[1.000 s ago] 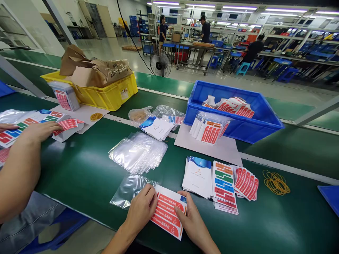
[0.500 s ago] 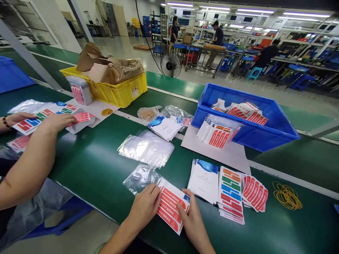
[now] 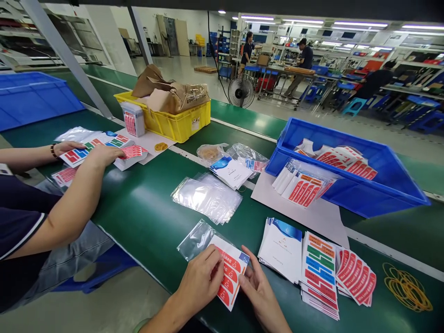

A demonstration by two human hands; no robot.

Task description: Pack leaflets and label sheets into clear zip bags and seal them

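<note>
My left hand and my right hand both grip a set of sticker sheets with red labels, at the near edge of the green table. The sheets go partway into a clear plastic bag lying under my left hand's fingers. Just to the right lie stacks of white leaflets, coloured label sheets and red label sheets.
A pile of clear bags lies ahead. A blue bin with packed sets stands at the right, a yellow bin at the back left. Rubber bands lie far right. A co-worker's hands handle sheets at the left.
The view has swung left. My hands have slid the sticker sheets further into the clear bag and tilted them. The co-worker's hands stay on their sheets.
</note>
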